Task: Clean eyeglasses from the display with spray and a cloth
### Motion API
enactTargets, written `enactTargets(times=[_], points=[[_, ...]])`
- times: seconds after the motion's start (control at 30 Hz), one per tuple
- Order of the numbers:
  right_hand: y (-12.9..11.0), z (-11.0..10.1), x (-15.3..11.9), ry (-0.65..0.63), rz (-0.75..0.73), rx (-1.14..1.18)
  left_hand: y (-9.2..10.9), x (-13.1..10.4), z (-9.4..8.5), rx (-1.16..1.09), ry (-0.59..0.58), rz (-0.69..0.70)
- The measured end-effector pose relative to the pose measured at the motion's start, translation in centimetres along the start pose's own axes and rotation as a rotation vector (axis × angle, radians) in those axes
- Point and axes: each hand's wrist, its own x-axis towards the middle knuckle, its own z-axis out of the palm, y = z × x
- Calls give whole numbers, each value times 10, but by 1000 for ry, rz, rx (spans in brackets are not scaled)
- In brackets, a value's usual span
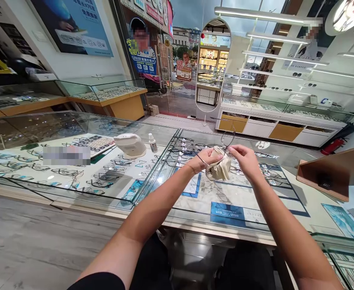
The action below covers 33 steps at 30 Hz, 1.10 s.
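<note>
Between a left hand and a right hand, a cloth and glasses hang over a display counter. From the cloth, a leaflet lies at 6 o'clock, a spray bottle stands at 10, and beyond the counter are a mirror at 12, shelves at 1 and a fire extinguisher at 3.
</note>
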Motion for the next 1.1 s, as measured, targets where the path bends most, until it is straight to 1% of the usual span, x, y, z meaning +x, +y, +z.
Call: enactTargets(times=[0.03,0.1,0.2,0.27,0.33,0.4,0.5,0.57,0.63,0.73,0.9,1.0,1.1], points=[[4,7,4,-6,55,128,-2,1,0,11,16,6],[11,17,10,-27,122,279,-5,4,-1,42,50,27],[18,22,12,-65,162,364,-13,10,-2,115,126,111],[24,21,10,-78,152,383,-18,13,-3,183,151,142],[30,19,7,-75,136,380,-21,14,-4,233,139,132],[35,17,5,-55,152,376,-22,13,-5,232,97,110],[40,16,5,-25,208,380,-20,8,-6,168,10,99],[42,17,5,-23,229,394,-20,6,-6,145,-26,94],[42,18,6,-46,237,424,-20,6,-4,141,-13,96],[42,20,5,-78,227,460,-20,8,0,181,50,119],[44,24,6,-29,202,462,-17,9,5,340,111,156],[45,23,8,18,204,435,-16,9,2,385,111,106],[45,17,10,63,196,406,-15,10,-6,392,116,30]])
